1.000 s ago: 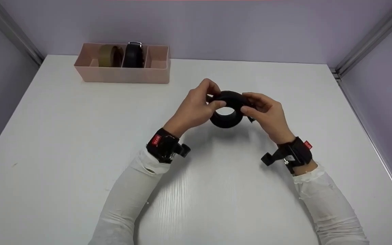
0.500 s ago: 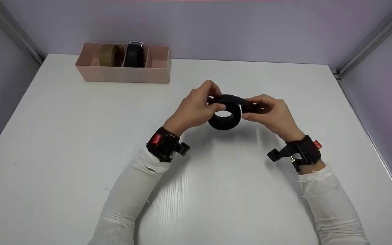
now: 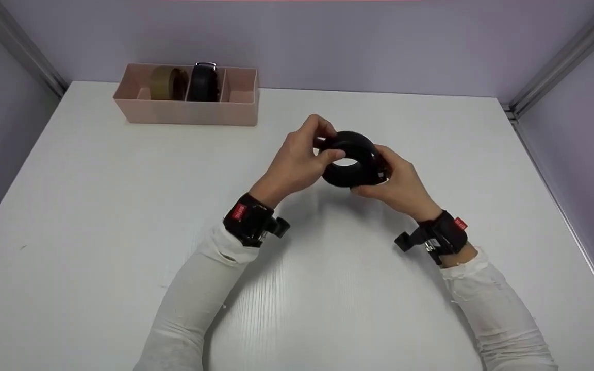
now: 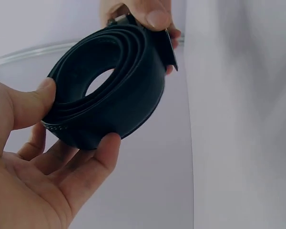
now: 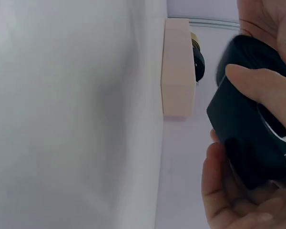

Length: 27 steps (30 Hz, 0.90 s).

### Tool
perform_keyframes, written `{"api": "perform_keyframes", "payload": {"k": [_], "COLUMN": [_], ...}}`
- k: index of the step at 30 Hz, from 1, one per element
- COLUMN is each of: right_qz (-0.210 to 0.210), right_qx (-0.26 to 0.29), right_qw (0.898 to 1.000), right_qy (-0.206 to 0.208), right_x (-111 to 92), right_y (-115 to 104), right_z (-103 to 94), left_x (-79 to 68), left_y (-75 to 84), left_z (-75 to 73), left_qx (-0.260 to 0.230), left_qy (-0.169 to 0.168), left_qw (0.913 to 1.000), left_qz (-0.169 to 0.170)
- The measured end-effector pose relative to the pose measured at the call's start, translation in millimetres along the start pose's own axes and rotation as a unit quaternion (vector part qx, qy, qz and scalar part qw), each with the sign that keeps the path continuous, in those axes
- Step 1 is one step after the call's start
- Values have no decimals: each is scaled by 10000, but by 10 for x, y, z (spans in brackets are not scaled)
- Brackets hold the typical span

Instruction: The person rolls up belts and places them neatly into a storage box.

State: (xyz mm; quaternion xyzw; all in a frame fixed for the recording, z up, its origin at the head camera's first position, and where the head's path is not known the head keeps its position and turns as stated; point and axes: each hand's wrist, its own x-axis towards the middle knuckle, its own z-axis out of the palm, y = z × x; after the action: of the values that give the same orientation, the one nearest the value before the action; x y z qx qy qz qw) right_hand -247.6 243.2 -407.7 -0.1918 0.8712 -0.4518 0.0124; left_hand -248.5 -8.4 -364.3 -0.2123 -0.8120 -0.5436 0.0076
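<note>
A black belt (image 3: 346,178), rolled into a coil of several layers, is held up above the white table between both hands. My left hand (image 3: 299,162) pinches the coil's left side, its thumb at the inner edge and fingers around the outside. On the right side, my right hand (image 3: 402,183) grips the coil near the buckle, thumb below and fingers behind. The left wrist view shows the coil's wound edge (image 4: 133,52) and a metal piece beside the right thumb. In the right wrist view a flat length of the belt (image 5: 243,129) lies between thumb and fingers.
A pink divided box (image 3: 188,112) stands at the table's back left. Inside are a brown coiled belt (image 3: 160,84) and a black coiled belt (image 3: 203,85) with a metal buckle. Pale walls border the white table (image 3: 96,232) at the back and sides.
The belt's loose outer end, lifted away from the coil half a second ago, now lies wrapped against it. My right hand moved out to the right, then back left around the coil.
</note>
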Motion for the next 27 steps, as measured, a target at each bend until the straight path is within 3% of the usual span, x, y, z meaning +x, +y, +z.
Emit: {"api": "perform_keyframes", "payload": {"k": [4,9,14,17,23,27], "right_qz": [-267,-583,-614,-571,181,739], "right_qx": [302,1140,2409,2875,2315,2199], "right_qw": [9992,9918,9685,9561,9714,9715], "right_qy": [24,-36,-119,-78,499,480], "right_x": [-11,-11,-28,-32,-9,4], "right_y": [16,-6,-68,-102,-105,-89], "right_z": [72,126,185,215,206,182], "left_x": [-5,-4,2,0,-9,-20], "left_y": [-7,-27,-32,-27,-45,-47], "left_z": [26,42,53,75,125,136], "left_qx": [-175,-352,-639,-721,-690,-571], "left_qy": [140,410,756,809,394,143], "left_qw": [9997,9980,9944,9936,9968,9983], "left_qz": [104,319,369,303,131,41]}}
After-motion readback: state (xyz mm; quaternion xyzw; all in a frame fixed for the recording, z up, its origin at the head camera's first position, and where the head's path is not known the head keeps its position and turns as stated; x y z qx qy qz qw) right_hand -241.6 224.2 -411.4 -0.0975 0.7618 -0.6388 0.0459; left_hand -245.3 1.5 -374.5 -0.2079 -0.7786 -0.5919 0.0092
